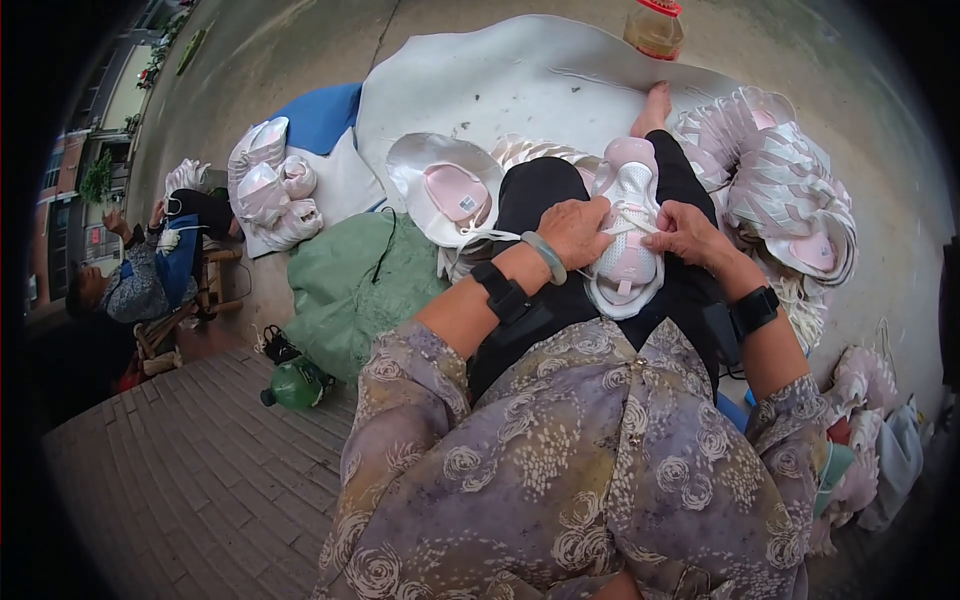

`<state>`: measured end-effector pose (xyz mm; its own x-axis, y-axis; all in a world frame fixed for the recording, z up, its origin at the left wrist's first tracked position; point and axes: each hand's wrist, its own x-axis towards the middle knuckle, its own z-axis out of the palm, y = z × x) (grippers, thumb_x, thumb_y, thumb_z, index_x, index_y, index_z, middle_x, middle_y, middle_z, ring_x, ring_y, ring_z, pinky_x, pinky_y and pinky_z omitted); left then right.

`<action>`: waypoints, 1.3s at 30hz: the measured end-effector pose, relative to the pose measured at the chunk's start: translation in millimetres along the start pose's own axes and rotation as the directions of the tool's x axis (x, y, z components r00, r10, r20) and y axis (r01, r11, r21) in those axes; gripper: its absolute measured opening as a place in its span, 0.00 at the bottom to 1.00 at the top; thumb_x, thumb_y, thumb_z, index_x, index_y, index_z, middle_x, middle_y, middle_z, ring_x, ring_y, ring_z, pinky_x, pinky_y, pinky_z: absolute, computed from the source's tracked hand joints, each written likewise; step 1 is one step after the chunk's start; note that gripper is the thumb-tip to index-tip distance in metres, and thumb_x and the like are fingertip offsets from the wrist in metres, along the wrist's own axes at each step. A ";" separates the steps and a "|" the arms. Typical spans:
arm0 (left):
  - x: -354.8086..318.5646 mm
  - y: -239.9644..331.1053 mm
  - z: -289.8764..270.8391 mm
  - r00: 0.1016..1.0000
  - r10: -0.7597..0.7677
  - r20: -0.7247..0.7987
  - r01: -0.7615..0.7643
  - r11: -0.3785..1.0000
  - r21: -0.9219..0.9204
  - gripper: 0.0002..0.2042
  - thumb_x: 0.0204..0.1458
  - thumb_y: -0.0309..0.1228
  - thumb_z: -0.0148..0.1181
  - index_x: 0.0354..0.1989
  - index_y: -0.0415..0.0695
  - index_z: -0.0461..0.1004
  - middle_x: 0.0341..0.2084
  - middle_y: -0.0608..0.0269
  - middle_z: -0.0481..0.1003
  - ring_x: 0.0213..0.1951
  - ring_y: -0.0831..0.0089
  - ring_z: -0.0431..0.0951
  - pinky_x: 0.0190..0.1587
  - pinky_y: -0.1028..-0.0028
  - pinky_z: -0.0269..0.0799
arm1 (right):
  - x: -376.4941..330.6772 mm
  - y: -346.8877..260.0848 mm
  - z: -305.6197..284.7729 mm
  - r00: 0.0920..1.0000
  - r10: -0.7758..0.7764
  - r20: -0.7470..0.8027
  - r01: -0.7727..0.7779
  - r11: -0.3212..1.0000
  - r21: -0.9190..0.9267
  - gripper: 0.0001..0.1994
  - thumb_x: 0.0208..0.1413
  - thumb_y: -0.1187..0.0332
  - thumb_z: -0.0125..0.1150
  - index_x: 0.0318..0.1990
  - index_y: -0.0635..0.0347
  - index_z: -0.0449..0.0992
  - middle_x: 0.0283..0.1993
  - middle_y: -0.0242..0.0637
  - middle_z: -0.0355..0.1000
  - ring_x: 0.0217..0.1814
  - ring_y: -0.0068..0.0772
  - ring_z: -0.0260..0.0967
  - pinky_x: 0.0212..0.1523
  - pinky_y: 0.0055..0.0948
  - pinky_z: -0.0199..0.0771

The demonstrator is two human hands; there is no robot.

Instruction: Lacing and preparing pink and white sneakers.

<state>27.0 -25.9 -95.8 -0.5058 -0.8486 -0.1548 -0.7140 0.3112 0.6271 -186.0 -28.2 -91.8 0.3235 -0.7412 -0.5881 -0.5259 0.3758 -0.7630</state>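
A white and pale pink shoe upper (632,190) lies across my lap, its toe pointing away from me. White shoelace (628,222) crosses through its eyelets in the middle. My left hand (574,236), with a bangle on the wrist, is closed at the left edge of the upper by the lacing. On the other side, my right hand (688,236) is closed in a pinch at the lace near the right eyelet row. The fingertips partly cover the lace ends. Left of my knee sits another white upper with a pink insole patch (460,192).
Stacked white shoe uppers (785,190) stand at my right, with more (270,190) at the far left. A white sheet (500,80), green sack (355,280) and green bottle (297,384) lie around. A red-lidded jar (655,30) stands ahead; another person (155,265) sits left.
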 end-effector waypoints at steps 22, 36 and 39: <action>18.8 11.8 21.0 0.981 -0.148 0.122 0.157 0.985 -0.068 0.12 0.29 0.33 0.57 0.25 0.41 0.75 0.26 0.48 0.73 0.33 0.55 0.74 0.37 0.64 0.69 | 28.1 -12.6 32.8 0.751 -0.660 0.029 0.218 0.206 -0.954 0.05 0.41 0.70 0.52 0.20 0.58 0.63 0.16 0.40 0.65 0.18 0.40 0.66 0.19 0.34 0.65; 26.7 8.8 8.5 0.960 -0.220 0.173 0.225 0.974 -0.014 0.14 0.30 0.31 0.58 0.27 0.36 0.74 0.30 0.45 0.73 0.36 0.57 0.74 0.40 0.67 0.69 | 43.5 -9.1 13.5 0.670 -0.631 0.392 0.336 -0.213 -0.918 0.04 0.46 0.67 0.47 0.24 0.54 0.63 0.20 0.34 0.61 0.22 0.31 0.62 0.27 0.30 0.57; 24.8 11.4 4.4 0.957 -0.224 0.186 0.233 0.972 -0.032 0.14 0.30 0.31 0.57 0.26 0.35 0.74 0.29 0.45 0.73 0.35 0.57 0.74 0.39 0.67 0.69 | 43.9 -3.7 14.9 0.688 -0.623 0.372 0.326 -0.193 -0.925 0.04 0.46 0.67 0.47 0.24 0.54 0.63 0.21 0.34 0.61 0.22 0.31 0.62 0.27 0.29 0.57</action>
<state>4.2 -41.5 -95.8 -0.4146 -0.8017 -0.4306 -0.7964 0.0907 0.5979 -158.1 -53.8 -118.8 0.8431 -0.5370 -0.0295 -0.5209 -0.8289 0.2039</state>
